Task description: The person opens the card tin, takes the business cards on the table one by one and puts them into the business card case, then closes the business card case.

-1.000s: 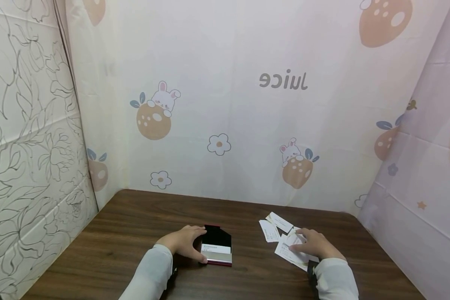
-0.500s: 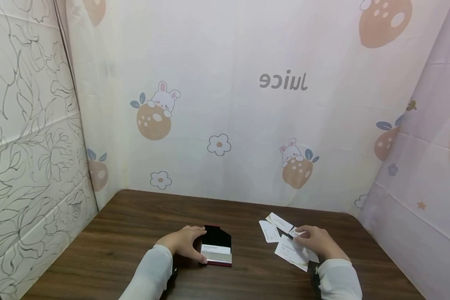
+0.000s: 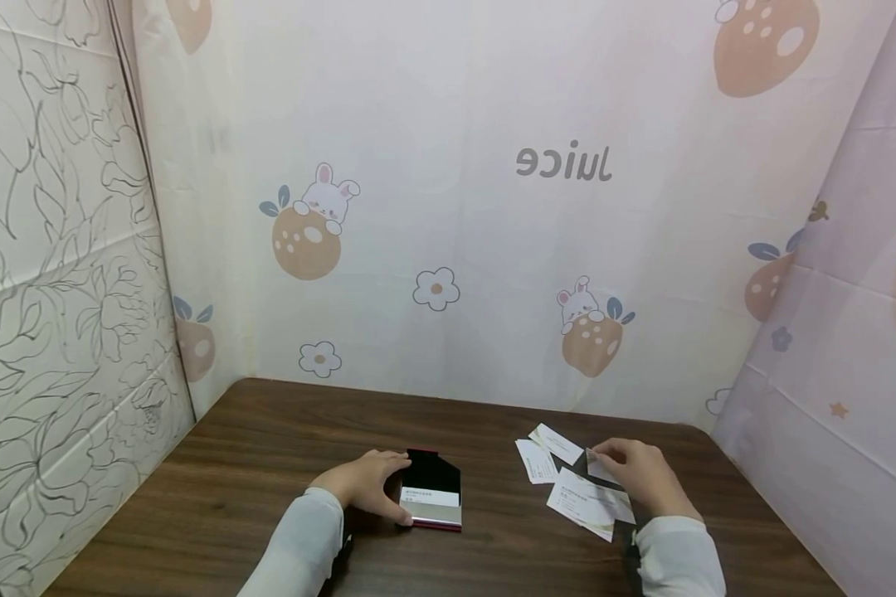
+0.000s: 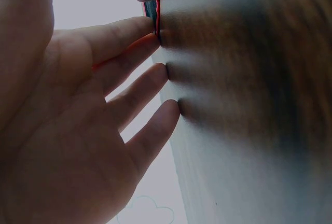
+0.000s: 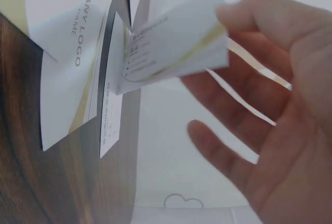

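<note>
My left hand (image 3: 366, 482) holds a card case (image 3: 433, 473) on the table by its left side, thumb at the near corner and index finger near the far one. The case lies open, with a black inside, a red edge and a white card showing. In the left wrist view the other fingers are spread, tips down at the tabletop. My right hand (image 3: 645, 479) pinches a white business card (image 5: 176, 42) with a gold stripe between thumb and fingers, tilted up over the pile. Several more business cards (image 3: 578, 500) lie overlapping beneath and left of it.
The dark wood table (image 3: 306, 414) carries the case and the cards. A pale patterned curtain (image 3: 433, 207) hangs behind its far edge, with more printed sheets at the left and right sides.
My right hand has drawn one card up off the pile, moving slightly back and to the right, which uncovers the cards below. The left hand and the case have stayed put.
</note>
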A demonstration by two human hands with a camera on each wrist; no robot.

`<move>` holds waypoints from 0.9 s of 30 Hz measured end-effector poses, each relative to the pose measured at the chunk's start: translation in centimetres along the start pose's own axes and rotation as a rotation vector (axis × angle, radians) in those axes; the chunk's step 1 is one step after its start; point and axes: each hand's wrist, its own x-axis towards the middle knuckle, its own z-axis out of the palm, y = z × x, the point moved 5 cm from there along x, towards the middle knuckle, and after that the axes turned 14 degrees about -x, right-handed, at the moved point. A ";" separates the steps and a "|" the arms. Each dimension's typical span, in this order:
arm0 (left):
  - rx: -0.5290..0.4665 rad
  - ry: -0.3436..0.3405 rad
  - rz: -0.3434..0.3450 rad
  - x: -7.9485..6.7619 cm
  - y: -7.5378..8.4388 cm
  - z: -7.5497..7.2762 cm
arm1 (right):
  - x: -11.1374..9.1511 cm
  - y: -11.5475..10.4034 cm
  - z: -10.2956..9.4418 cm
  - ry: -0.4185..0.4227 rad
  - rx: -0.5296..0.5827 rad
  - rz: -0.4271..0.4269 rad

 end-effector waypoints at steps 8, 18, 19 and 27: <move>-0.004 -0.004 -0.002 0.0 -0.1 0.0 | -0.1 0.3 -1.0 0.193 -0.029 0.014; -0.008 -0.002 0.002 0.0 -0.1 0.0 | -0.2 -0.5 -2.1 0.325 0.025 0.006; -0.007 -0.003 0.004 0.0 -0.1 0.0 | -0.2 -0.5 -2.0 0.318 0.024 0.010; -0.001 -0.004 0.001 0.0 -0.1 0.0 | 0.0 -0.5 -1.5 0.277 0.053 0.040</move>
